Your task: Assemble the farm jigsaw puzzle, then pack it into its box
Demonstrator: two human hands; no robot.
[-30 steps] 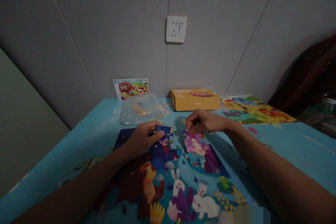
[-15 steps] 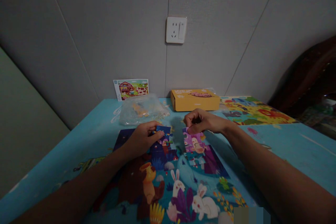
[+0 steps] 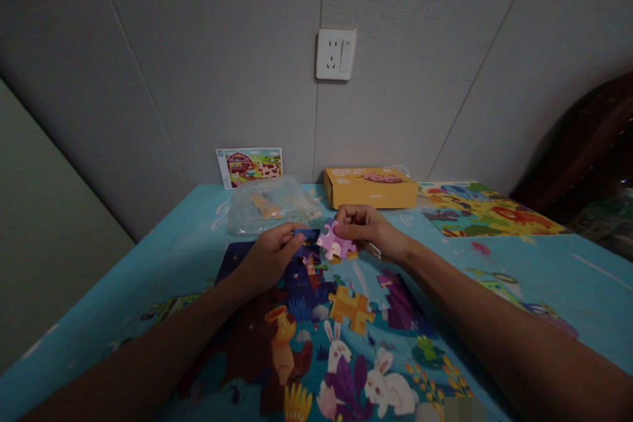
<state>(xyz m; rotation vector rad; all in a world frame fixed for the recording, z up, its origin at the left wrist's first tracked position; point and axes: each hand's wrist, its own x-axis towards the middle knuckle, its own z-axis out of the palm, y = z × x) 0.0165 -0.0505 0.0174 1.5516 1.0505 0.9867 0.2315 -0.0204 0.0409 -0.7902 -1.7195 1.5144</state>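
A partly assembled jigsaw puzzle (image 3: pixel 277 349) with rabbits, a bear and plants lies in front of me. My left hand (image 3: pixel 274 254) is closed at its upper left, thumb and fingers pinching the dark blue top edge. Between the thumb and fingers of my right hand (image 3: pixel 368 231) is a pink puzzle piece (image 3: pixel 335 244), raised and tilted beside the dark blue part. A plain orange puzzle piece (image 3: pixel 352 310), seemingly face down, rests loose on the assembled picture. Light blue table covering shows through the gap at the puzzle's upper right.
Behind my hands are a clear plastic bag (image 3: pixel 267 204) with an orange thing inside and a yellow box (image 3: pixel 370 188). A farm picture card (image 3: pixel 252 168) leans on the wall. Another colourful puzzle (image 3: pixel 487 208) lies at the back right. A wall socket (image 3: pixel 336 55) is above.
The pink section came up from the puzzle's upper right; my right hand moved left with the pink piece. An orange-backed piece now lies on the picture. My left hand shifted slightly.
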